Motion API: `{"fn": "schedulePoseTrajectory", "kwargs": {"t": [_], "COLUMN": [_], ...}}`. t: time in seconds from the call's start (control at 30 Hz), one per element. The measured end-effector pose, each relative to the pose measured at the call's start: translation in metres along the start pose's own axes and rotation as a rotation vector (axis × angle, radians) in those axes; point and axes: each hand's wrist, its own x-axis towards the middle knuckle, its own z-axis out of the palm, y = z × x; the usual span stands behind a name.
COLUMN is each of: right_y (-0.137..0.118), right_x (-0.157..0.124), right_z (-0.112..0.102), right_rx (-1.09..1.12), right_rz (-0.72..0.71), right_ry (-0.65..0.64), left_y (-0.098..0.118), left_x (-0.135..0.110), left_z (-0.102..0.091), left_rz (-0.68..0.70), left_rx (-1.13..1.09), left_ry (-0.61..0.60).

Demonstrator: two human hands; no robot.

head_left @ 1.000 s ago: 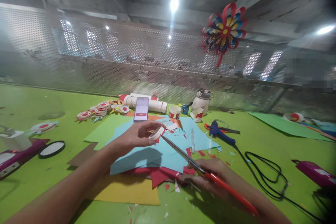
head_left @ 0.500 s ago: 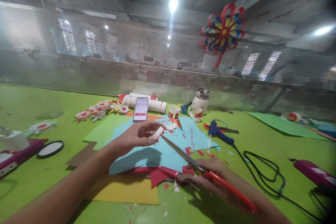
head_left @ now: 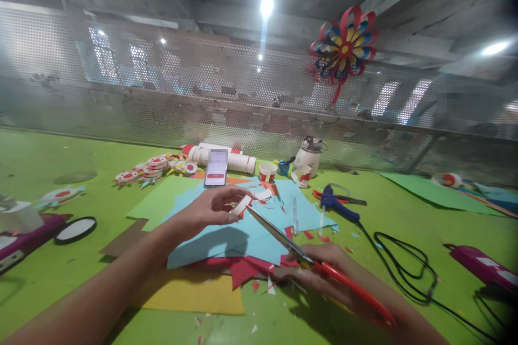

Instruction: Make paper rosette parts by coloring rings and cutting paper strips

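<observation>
The person's left forearm is slanting in from the near left, and the left hand (head_left: 208, 209) is hanging above the light-blue paper (head_left: 230, 250), casting a shadow on it. Its fingers are arching over the far side while the thumb is lying straight below, and between them they're pinching a small curved white-and-red paper piece (head_left: 242, 205), right about the middle of the table (head_left: 44, 283).

From the near right, the other forearm is angling inward, and the right hand (head_left: 324, 264) is gripping a pair of red-handled scissors (head_left: 285, 234). Its back is turning upward, with the fingers curling beneath the tool. The blades are pointing far and left, their tips sitting right by the pinched piece; I can't tell whether they're touching it, or how far the blades are parting.

Beyond the left hand, a phone (head_left: 216, 168) is standing propped up, and to its right a cut paper cup (head_left: 267, 172) is sitting. A blue glue gun (head_left: 342, 207) is lying off to the right, its black cord looping toward the near edge. Yellow paper (head_left: 194, 296) is spreading nearest, beside scattered scraps.
</observation>
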Motion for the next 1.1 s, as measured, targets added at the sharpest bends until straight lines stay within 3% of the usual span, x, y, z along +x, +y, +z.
{"fn": "schedulePoseTrajectory", "kwargs": {"t": [0.47,1.1], "right_y": [0.006,-0.012], "right_x": [-0.001,-0.008], "right_z": [0.001,-0.009], "right_rx": [-0.041,-0.029], "right_rz": [-0.008,-0.028], "right_ry": [0.045,0.006], "left_y": [0.0,-0.001], "left_x": [0.001,0.001], "left_z": [0.0,-0.001], "left_rz": [0.004,-0.016], "left_rx": [0.028,0.086], "left_ry": [0.012,0.019]}}
